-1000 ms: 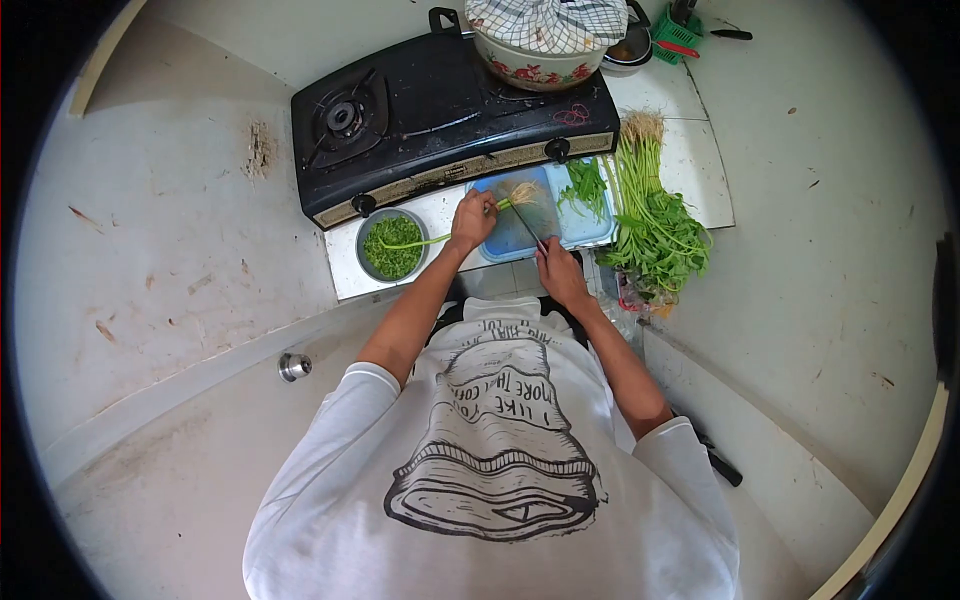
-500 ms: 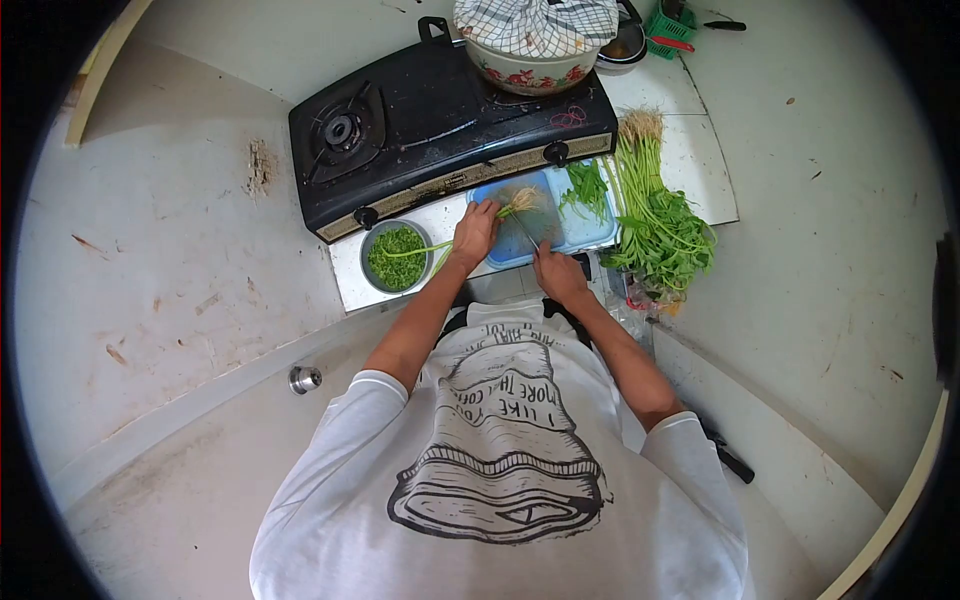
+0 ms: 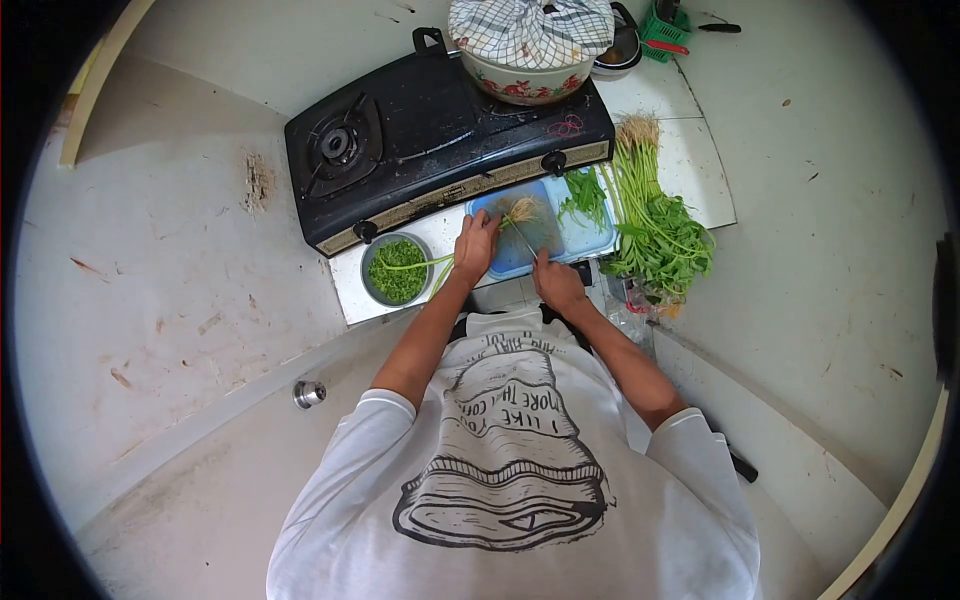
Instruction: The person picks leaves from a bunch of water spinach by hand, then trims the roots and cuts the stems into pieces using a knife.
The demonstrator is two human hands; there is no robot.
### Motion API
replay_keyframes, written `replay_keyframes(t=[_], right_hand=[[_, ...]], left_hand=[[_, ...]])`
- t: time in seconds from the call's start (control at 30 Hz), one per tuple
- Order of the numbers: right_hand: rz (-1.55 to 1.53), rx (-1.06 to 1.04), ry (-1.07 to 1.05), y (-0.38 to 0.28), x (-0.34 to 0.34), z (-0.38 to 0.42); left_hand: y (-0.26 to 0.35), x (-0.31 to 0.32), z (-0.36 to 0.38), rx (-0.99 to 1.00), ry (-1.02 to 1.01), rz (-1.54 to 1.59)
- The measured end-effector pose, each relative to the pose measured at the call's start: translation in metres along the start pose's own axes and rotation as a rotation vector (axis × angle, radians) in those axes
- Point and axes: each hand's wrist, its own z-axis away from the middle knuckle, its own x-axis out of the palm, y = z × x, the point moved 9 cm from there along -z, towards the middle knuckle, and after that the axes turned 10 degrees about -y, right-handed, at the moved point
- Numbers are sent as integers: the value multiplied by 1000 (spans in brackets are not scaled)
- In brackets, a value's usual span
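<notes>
My left hand (image 3: 476,240) is closed around a few green stalks (image 3: 440,262), their pale roots (image 3: 521,210) sticking out to the right over the blue cutting board (image 3: 512,268). Stalk ends trail left to the grey bowl (image 3: 367,283) of finely chopped greens (image 3: 397,268). In my right hand (image 3: 559,283) is a knife (image 3: 525,242), its handle covered by my fingers and its blade reaching up to the stalks near the roots. Cut leaves (image 3: 584,197) lie at the right side of the board.
A black gas stove (image 3: 430,140) stands behind the board, bearing a flowered pot (image 3: 530,88) covered by a checked cloth (image 3: 535,30). To the right lies a big bunch of leafy stalks (image 3: 660,220) with roots. A green basket (image 3: 660,30) sits at the back right.
The knife blade has shifted slightly up and left, closer to the root end of the stalks. My left hand keeps its hold. The whole view has shifted slightly.
</notes>
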Motion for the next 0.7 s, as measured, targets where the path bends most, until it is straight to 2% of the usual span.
replay_keyframes(t=[0.2, 0.3, 0.7], right_hand=[[3, -73, 81, -1, -4, -1], [-21, -45, 36, -2, -6, -7], [14, -66, 110, -14, -1, -48]], left_hand=[[-2, 2, 1, -3, 3, 10], [-4, 3, 0, 2, 4, 20], [-7, 4, 1, 0, 24, 20]])
